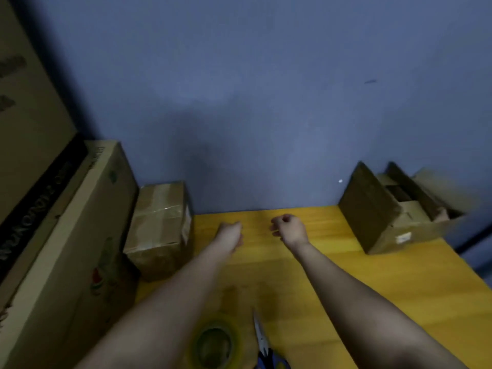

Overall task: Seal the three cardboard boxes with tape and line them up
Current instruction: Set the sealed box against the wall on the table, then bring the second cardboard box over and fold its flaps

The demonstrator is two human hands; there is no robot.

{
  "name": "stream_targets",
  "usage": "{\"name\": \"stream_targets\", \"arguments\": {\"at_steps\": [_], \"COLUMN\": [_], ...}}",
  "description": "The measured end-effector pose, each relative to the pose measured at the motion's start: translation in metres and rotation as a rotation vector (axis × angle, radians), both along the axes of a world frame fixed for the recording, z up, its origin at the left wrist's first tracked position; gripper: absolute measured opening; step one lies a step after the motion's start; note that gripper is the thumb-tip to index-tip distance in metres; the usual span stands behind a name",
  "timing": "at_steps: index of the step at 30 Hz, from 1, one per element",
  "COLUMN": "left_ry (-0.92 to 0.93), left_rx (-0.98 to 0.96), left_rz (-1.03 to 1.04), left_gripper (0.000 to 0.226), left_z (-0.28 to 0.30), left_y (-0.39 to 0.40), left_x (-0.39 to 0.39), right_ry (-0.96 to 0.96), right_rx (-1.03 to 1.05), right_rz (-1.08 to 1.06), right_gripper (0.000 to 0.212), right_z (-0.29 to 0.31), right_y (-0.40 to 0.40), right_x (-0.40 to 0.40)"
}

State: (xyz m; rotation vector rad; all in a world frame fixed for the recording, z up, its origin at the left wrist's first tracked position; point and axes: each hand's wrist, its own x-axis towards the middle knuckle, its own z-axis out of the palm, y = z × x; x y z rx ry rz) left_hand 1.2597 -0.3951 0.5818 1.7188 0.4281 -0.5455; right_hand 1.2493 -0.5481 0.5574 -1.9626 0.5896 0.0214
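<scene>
From my remote view I see two bare forearms with no sleeves showing anywhere along them, each ending in an ungloved hand, left hand and right hand, with no ring, watch or bracelet that I can make out.

On my yellow surface stand a taped box at the left and an open box at the right; a tape roll and scissors lie near me.
</scene>
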Motion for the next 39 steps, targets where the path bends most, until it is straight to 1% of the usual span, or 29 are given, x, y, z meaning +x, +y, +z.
{"name": "stream_targets", "arguments": {"at_steps": [1,2,3,4,6,10,13,15,16,18,21,25,27,30,34,36,39], "left_ry": [-0.05,-0.113,-0.158,-0.186,-0.219,-0.256,-0.213,-0.232,-0.246,-0.224,-0.202,-0.207,-0.184,-0.203,-0.218,-0.211,-0.202], "left_rx": [0.019,0.012,0.013,0.029,0.032,0.039,0.043,0.046,0.043,0.101,0.216,0.283,0.314,0.327,0.381,0.405,0.411], "left_rz": [-0.021,-0.078,-0.138,-0.159,-0.214,-0.267,-0.277,-0.243,-0.223,-0.234,-0.261,-0.261,-0.264,-0.215,-0.168,-0.162,-0.15], "left_gripper": [0.015,0.011,0.021,0.028,0.027,0.028,0.045,0.052,0.061,0.082,0.082,0.093,0.089,0.073,0.046,0.036,0.033], "left_z": [0.003,0.009,0.011,0.015,0.025,0.036,0.034,0.028,0.024,0.02,0.022,0.017,0.015,0.01,0.002,-0.003,-0.006], "left_y": [-0.003,-0.033,-0.055,-0.059,-0.089,-0.176,-0.24,-0.285,-0.309,-0.347,-0.398,-0.441,-0.453,-0.461,-0.462,-0.458,-0.452], "left_x": [0.005,0.003,0.002,0.003,0.0,-0.015,-0.023,-0.028,-0.028,-0.03,-0.039,-0.036,-0.034,-0.029,-0.022,-0.016,-0.01], "right_ry": [-0.033,-0.064,-0.094,-0.131,-0.205,-0.29,-0.325,-0.328,-0.323,-0.305,-0.289,-0.193,-0.146,-0.091,-0.028,0.02,0.048], "right_rx": [-0.069,-0.138,-0.204,-0.273,-0.376,-0.468,-0.527,-0.616,-0.661,-0.738,-0.77,-0.677,-0.659,-0.663,-0.815,-0.876,-0.899], "right_rz": [-0.028,-0.106,-0.167,-0.202,-0.286,-0.389,-0.369,-0.33,-0.31,-0.296,-0.273,-0.149,-0.059,0.04,0.137,0.167,0.155], "right_gripper": [0.026,0.027,0.027,0.026,0.026,0.022,0.02,0.021,0.022,0.025,0.033,0.035,0.035,0.042,0.049,0.046,0.035], "right_z": [0.003,0.011,0.018,0.024,0.039,0.046,0.037,0.031,0.03,0.028,0.032,0.034,0.033,0.031,0.028,0.027,0.031], "right_y": [-0.007,-0.039,-0.062,-0.068,-0.094,-0.18,-0.246,-0.291,-0.313,-0.346,-0.393,-0.434,-0.447,-0.455,-0.454,-0.452,-0.449], "right_x": [0.003,-0.006,-0.013,-0.015,-0.027,-0.048,-0.056,-0.062,-0.064,-0.067,-0.064,-0.052,-0.049,-0.045,-0.041,-0.04,-0.039]}}
